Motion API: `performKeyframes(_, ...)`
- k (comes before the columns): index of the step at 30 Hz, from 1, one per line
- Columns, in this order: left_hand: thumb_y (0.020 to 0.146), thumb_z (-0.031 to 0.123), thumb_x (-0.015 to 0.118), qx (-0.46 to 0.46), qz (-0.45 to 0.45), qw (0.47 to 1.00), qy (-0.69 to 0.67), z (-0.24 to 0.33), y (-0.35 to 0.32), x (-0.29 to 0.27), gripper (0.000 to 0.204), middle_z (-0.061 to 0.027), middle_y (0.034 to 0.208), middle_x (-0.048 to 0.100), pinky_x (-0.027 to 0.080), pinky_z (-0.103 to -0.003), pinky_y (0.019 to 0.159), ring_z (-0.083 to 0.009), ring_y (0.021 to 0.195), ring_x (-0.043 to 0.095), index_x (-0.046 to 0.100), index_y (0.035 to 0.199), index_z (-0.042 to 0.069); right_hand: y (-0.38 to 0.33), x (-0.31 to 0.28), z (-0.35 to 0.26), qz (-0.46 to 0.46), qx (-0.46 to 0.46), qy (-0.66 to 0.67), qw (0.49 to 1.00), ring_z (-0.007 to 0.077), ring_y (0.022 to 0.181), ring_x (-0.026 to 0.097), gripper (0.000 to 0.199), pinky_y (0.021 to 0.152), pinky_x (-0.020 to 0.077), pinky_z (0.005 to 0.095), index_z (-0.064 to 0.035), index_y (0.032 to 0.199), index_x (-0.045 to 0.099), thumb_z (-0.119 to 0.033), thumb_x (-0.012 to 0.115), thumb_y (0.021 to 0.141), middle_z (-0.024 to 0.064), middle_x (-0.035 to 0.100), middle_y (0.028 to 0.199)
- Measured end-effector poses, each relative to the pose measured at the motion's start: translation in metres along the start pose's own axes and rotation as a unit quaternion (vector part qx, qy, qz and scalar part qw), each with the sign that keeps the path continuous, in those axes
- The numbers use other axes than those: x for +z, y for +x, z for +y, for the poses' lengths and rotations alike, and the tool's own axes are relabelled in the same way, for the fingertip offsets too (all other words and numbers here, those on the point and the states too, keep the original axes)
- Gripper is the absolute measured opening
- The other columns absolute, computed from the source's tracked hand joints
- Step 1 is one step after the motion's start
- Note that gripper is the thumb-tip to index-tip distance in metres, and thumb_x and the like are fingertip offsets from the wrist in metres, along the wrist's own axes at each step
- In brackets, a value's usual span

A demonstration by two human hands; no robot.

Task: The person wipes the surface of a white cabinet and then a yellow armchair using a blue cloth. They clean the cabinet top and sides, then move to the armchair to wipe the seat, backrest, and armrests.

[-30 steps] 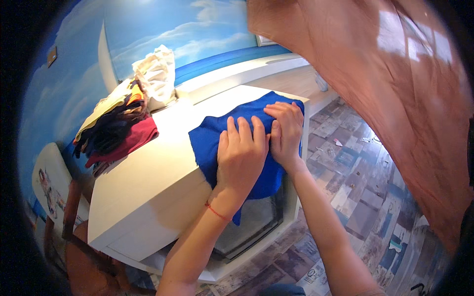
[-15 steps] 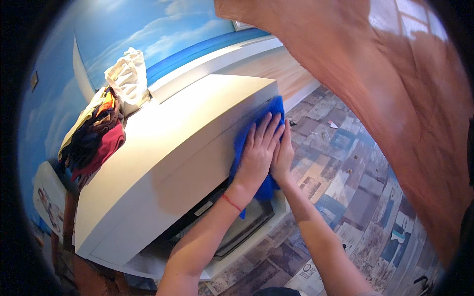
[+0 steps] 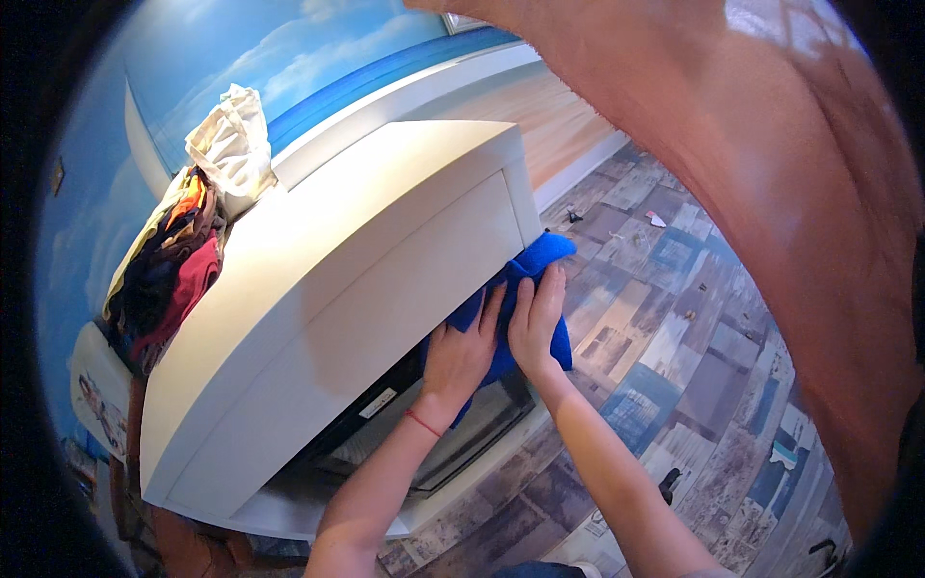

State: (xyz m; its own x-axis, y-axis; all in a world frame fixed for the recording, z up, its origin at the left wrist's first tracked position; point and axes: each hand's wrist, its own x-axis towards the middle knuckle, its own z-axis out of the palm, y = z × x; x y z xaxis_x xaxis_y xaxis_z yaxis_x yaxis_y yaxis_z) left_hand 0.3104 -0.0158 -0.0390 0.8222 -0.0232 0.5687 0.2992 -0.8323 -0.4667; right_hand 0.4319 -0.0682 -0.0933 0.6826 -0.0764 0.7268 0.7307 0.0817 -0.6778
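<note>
A blue cloth (image 3: 544,252) hangs over the right end of a white, curved-front cabinet (image 3: 385,241), bunched just below its plain front panel. My left hand (image 3: 457,361), with a thin red cord at the wrist, presses into the cloth along the lower edge of that panel. Its fingertips are partly hidden in the folds. Beside it, my right hand (image 3: 536,323) grips the cloth at the cabinet's right corner, fingers pointing up. Under both hands is a dark-framed glass panel (image 3: 482,433), set into the cabinet and partly covered by the cloth and my left forearm.
Folded clothes (image 3: 169,270) are piled on the cabinet's left end, against a crumpled cream cloth (image 3: 231,144). Brown fabric (image 3: 732,164) hangs across the upper right. Patterned plank flooring (image 3: 674,385) with small scraps lies to the right. A white chair back (image 3: 96,390) stands at far left.
Both hands have slid down with the blue cloth, from the white front panel to its lower edge. They have moved slightly apart, and the panel's upper right corner now shows.
</note>
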Motion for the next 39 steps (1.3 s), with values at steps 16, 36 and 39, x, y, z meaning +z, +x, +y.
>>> performKeyframes(16, 0.097, 0.021, 0.045, 0.239, -0.176, 0.95, 0.096, 0.059, -0.086, 0.113, 0.056, -0.0138, 0.155, 0.039, 0.028, -0.045, 0.118, -0.0295, 0.14, 0.038, 0.039, 0.147, -0.002, -0.167, -0.017, 0.122, -0.041, 0.174, -0.129, 0.975, 0.0499, 0.122, 0.047, 0.054, 0.106, 0.0358, 0.0521, 0.0039, 0.144, 0.036, -0.009, 0.055, 0.094, 0.0312, 0.048, 0.135)
performKeyframes(36, 0.086, 0.026, 0.071, -0.057, -0.071, 0.991, -0.095, -0.048, -0.189, -0.009, 0.054, -0.0172, 0.128, 0.061, 0.047, -0.051, 0.095, -0.0383, 0.109, 0.061, 0.058, 0.136, 0.009, -0.14, 0.026, -0.068, -0.135, -0.098, 0.04, 0.985, 0.0515, 0.114, 0.047, 0.029, 0.109, 0.0249, 0.0689, -0.0008, 0.1, 0.061, -0.022, 0.069, 0.081, 0.0275, 0.052, 0.108)
performKeyframes(39, 0.086, 0.027, 0.07, -0.057, -0.147, 0.98, -0.119, -0.056, -0.231, -0.016, 0.054, -0.0177, 0.125, 0.062, 0.047, -0.054, 0.096, -0.0385, 0.109, 0.061, 0.058, 0.135, 0.008, -0.193, 0.021, -0.067, -0.211, -0.13, 0.0, 0.969, 0.0441, 0.102, 0.051, 0.029, 0.104, 0.0329, 0.0654, -0.007, 0.101, 0.063, -0.028, 0.07, 0.081, 0.0194, 0.051, 0.097)
